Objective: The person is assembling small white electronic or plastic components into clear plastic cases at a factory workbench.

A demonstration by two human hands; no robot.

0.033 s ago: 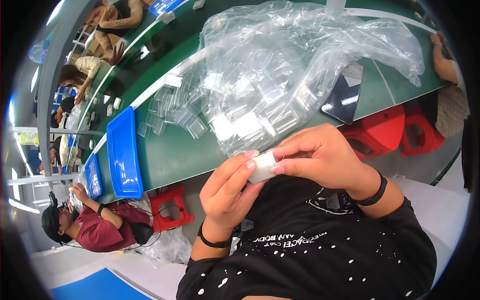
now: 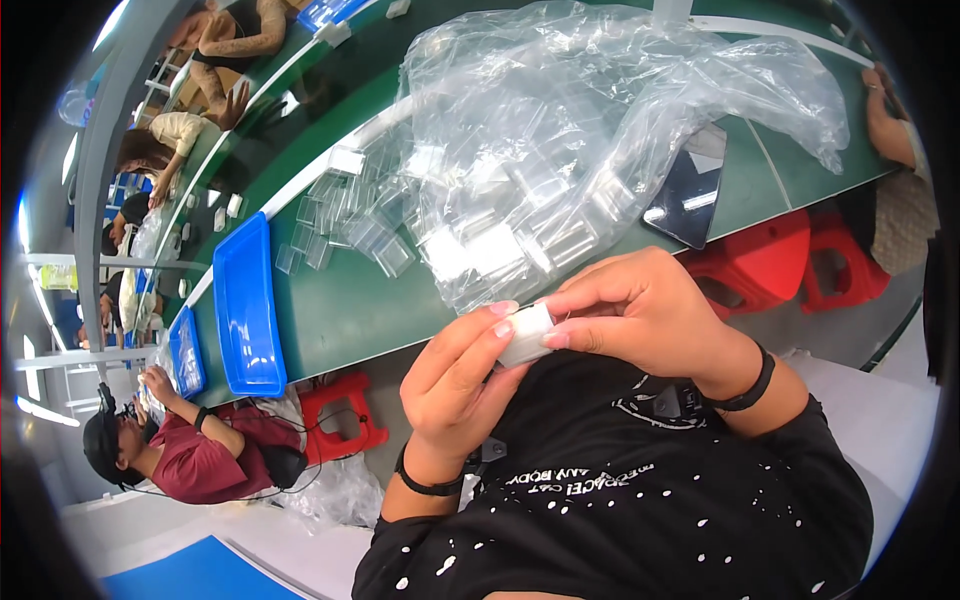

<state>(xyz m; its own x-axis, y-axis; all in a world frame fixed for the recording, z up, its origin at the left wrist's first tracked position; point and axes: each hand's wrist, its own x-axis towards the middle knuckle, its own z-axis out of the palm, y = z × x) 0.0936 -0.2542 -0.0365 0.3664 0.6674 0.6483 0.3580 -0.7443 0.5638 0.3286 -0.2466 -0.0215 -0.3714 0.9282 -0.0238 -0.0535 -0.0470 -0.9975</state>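
Note:
Between both hands, in front of my chest by the table's near edge, is a small white box [image 2: 527,336] with what looks like a clear plastic part at its lower side. My left hand [image 2: 455,375] grips it from the left, fingertips on its top and side. The thumb and forefinger of my right hand [image 2: 635,315] pinch its right end. My fingers partly cover the box, so its underside is hidden. Just beyond lie several clear plastic boxes [image 2: 380,245], loose on the green table [image 2: 335,315]. More of them sit inside a large clear plastic bag [image 2: 540,110].
A blue tray [image 2: 250,310] stands left of the clear boxes. A dark phone-like slab [image 2: 690,190] lies right of the bag. Red stools [image 2: 755,265] are under the table's edge. A person in a maroon shirt [image 2: 200,450] works at the left; other people sit farther along.

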